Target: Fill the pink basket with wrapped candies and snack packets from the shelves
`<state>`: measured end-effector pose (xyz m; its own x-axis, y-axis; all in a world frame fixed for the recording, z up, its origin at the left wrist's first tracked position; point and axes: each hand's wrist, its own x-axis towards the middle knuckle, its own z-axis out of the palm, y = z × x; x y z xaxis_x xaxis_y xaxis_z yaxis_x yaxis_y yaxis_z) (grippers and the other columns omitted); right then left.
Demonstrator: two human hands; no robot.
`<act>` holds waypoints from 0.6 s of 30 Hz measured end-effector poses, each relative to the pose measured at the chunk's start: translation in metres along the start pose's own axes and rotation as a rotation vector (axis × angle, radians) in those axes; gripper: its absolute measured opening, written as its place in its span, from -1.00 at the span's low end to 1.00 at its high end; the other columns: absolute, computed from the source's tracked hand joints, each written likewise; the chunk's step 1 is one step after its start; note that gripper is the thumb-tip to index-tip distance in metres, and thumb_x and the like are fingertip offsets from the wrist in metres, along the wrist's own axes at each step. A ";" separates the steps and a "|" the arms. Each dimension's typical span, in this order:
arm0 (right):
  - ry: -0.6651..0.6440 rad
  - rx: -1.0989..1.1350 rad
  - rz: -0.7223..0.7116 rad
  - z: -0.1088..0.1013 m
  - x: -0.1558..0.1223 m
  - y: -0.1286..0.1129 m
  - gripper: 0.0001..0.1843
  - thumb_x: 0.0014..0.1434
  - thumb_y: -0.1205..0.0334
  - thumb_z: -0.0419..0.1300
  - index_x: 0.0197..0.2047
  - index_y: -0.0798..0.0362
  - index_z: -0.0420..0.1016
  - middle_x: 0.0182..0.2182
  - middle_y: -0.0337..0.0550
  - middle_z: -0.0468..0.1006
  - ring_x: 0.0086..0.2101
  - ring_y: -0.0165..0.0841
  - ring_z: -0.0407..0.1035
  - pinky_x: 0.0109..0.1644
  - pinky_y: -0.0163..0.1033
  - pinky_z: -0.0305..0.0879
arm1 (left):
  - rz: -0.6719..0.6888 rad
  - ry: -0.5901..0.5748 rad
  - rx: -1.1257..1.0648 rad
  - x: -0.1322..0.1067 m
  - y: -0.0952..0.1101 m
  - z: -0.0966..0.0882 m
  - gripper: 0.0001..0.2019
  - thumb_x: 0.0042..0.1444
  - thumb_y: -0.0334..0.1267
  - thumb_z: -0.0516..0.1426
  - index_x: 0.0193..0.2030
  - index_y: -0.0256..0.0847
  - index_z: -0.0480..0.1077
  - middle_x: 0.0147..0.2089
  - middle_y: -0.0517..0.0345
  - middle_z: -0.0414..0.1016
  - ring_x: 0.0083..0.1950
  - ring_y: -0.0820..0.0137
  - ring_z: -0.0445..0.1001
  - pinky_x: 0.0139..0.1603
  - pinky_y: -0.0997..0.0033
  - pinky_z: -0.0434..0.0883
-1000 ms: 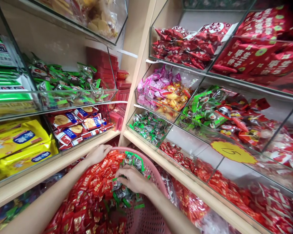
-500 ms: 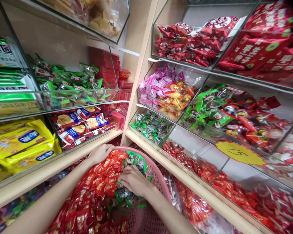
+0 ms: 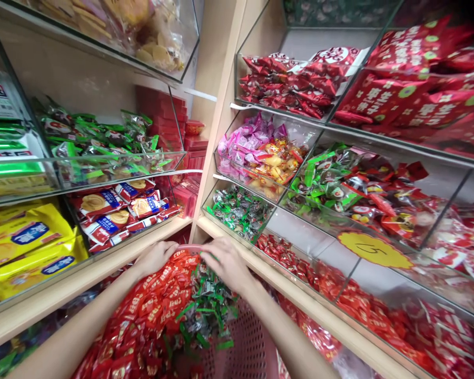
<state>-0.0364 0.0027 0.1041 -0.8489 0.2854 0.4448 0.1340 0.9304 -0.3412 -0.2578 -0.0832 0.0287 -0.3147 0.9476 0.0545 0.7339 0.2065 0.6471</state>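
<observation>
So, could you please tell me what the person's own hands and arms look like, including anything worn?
The left hand and right hand are both bare, with no gloves and no ring that I can see. The left forearm and right forearm are uncovered too, as far as they show: no sleeve, watch, bracelet or marking is visible.

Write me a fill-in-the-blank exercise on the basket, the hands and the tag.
1. The left hand and the right hand are both at the rim of a ____ basket.
2. In the picture, the red-wrapped candies lie mostly to the ____ of the green-trimmed candies.
3. The yellow tag bears the number ____.

Missing words: pink; left; 15.
</observation>
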 end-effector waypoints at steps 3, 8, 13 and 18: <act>0.170 -0.152 0.191 -0.024 0.027 0.035 -0.72 0.24 0.19 -0.08 -0.13 0.02 0.41 -0.22 -0.14 0.49 -0.14 -0.36 0.27 -0.06 -0.28 0.15 | -0.008 -0.011 0.009 -0.001 0.001 -0.001 -0.54 0.11 0.07 -0.18 -0.23 -0.09 0.44 -0.24 0.13 0.54 -0.18 0.24 0.46 -0.08 0.37 0.28; 0.051 -0.325 0.536 -0.030 0.056 0.085 -0.82 0.16 0.16 0.05 -0.19 -0.05 0.40 -0.30 -0.24 0.53 -0.27 -0.39 0.37 -0.25 -0.35 0.17 | -0.017 -0.006 -0.004 -0.001 0.002 -0.002 -0.55 0.09 0.06 -0.16 -0.28 -0.11 0.45 -0.27 0.13 0.55 -0.21 0.24 0.47 -0.10 0.37 0.30; 0.064 -0.341 0.640 -0.008 0.054 0.096 -0.76 0.12 0.05 0.07 -0.19 -0.03 0.38 -0.32 -0.17 0.53 -0.30 -0.36 0.40 -0.33 -0.34 0.15 | -0.007 0.008 0.000 -0.001 0.001 -0.001 -0.56 0.09 0.05 -0.15 -0.25 -0.11 0.45 -0.25 0.13 0.55 -0.19 0.24 0.47 -0.10 0.38 0.29; 0.082 -0.319 0.739 -0.003 0.050 0.101 -0.67 0.05 -0.06 0.11 -0.20 -0.02 0.39 -0.30 -0.12 0.53 -0.29 -0.32 0.41 -0.34 -0.32 0.16 | -0.001 0.014 0.017 0.000 -0.001 -0.001 -0.57 0.10 0.05 -0.15 -0.26 -0.09 0.46 -0.26 0.17 0.55 -0.22 0.27 0.48 -0.14 0.40 0.30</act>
<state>-0.0639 0.1121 0.0948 -0.4452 0.8567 0.2604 0.7959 0.5118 -0.3233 -0.2586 -0.0839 0.0286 -0.3234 0.9440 0.0649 0.7441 0.2114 0.6337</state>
